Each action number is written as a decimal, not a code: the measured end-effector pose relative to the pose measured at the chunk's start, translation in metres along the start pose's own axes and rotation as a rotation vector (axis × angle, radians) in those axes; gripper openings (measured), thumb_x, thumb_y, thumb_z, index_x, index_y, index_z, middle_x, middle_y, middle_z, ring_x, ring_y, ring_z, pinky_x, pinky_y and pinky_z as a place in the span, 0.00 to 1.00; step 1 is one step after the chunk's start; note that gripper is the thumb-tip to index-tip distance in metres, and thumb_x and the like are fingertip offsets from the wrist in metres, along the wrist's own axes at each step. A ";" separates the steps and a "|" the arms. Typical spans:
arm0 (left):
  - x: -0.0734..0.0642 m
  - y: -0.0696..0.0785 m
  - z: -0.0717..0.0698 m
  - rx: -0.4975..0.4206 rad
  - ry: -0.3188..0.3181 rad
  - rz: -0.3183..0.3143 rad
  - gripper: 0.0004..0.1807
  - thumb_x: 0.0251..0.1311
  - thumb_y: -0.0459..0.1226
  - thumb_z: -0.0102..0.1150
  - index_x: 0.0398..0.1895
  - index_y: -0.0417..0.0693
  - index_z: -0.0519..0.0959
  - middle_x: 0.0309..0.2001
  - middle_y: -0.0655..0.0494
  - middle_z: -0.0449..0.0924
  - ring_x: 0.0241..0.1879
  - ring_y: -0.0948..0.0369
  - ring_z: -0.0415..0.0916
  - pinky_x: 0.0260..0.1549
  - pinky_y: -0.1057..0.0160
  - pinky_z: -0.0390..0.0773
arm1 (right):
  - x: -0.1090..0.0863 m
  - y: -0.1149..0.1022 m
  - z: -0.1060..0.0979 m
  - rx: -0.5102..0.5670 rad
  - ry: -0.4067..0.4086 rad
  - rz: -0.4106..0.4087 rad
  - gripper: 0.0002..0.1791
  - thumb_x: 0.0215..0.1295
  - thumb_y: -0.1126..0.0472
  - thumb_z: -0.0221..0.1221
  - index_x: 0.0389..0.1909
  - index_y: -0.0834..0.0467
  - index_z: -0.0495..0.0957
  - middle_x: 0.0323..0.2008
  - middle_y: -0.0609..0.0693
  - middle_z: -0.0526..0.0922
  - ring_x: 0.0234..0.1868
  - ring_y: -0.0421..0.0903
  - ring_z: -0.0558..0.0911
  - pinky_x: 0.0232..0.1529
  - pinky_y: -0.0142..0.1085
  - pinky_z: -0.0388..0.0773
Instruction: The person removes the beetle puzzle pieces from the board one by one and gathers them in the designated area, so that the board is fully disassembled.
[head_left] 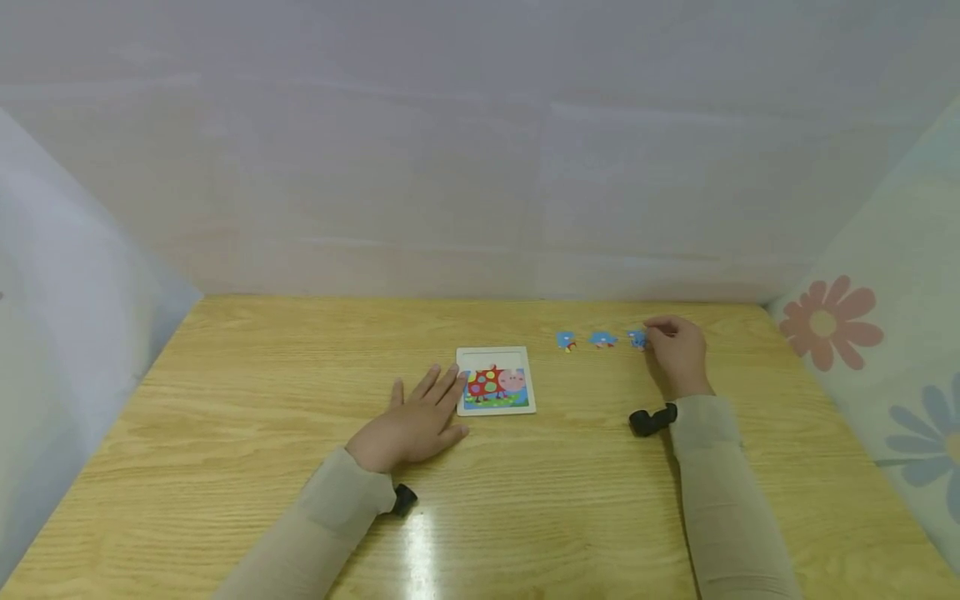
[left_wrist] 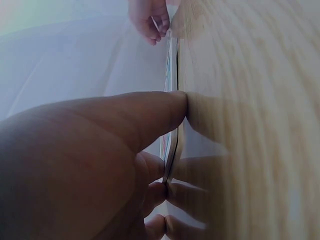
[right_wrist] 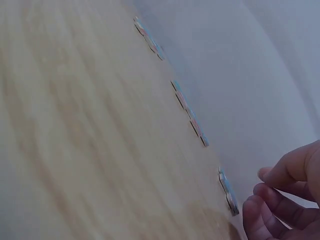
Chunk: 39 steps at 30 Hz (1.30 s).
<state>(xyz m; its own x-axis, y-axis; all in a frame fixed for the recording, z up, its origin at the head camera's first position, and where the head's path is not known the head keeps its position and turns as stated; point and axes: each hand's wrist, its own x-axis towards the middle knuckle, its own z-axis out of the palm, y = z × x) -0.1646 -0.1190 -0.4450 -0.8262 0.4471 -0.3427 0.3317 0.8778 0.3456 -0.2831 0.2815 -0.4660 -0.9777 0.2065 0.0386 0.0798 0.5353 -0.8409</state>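
A small square jigsaw puzzle (head_left: 497, 392) in a white tray shows a red spotted animal with a pink face; its upper strip has no pieces in it. My left hand (head_left: 416, 423) lies flat on the table with fingers spread, and its fingertips touch the tray's left edge. Three loose blue puzzle pieces lie in a row beyond the tray to the right: a left one (head_left: 566, 341), a middle one (head_left: 603, 339) and a right one (head_left: 637, 338). Beside the right piece (right_wrist: 228, 192), my right hand (head_left: 678, 354) has loosely bent fingers, with nothing visible between them.
The wooden table (head_left: 555, 500) meets a pale cloth wall (head_left: 480, 167) at its back edge. Cloth also hangs on both sides, with a red flower (head_left: 822, 323) printed on the right one. Black wrist cameras (head_left: 651, 420) sit at both cuffs.
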 end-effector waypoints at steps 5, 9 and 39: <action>-0.001 0.002 -0.002 0.001 -0.002 0.002 0.43 0.77 0.56 0.44 0.83 0.48 0.40 0.82 0.51 0.31 0.80 0.48 0.26 0.68 0.26 0.32 | -0.003 -0.010 0.004 -0.021 -0.021 -0.034 0.16 0.75 0.63 0.51 0.54 0.67 0.81 0.54 0.64 0.80 0.53 0.56 0.77 0.49 0.40 0.75; -0.002 0.002 -0.002 0.001 -0.001 0.002 0.43 0.77 0.56 0.44 0.83 0.48 0.40 0.82 0.51 0.32 0.80 0.47 0.26 0.68 0.26 0.33 | -0.007 -0.019 0.010 -0.014 -0.071 -0.060 0.17 0.76 0.62 0.50 0.55 0.67 0.80 0.57 0.64 0.78 0.56 0.58 0.76 0.54 0.46 0.75; -0.003 -0.003 0.003 -0.003 0.029 0.000 0.42 0.77 0.56 0.44 0.83 0.48 0.43 0.82 0.51 0.35 0.80 0.47 0.28 0.68 0.26 0.33 | -0.087 -0.112 0.116 0.099 -0.411 -0.229 0.10 0.71 0.67 0.60 0.48 0.65 0.83 0.41 0.59 0.85 0.39 0.52 0.83 0.41 0.40 0.83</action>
<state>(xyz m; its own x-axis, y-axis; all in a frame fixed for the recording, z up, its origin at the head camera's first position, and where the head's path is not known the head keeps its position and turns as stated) -0.1615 -0.1227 -0.4480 -0.8390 0.4423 -0.3170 0.3308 0.8771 0.3484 -0.2297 0.1088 -0.4375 -0.9654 -0.2593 0.0292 -0.1462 0.4448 -0.8836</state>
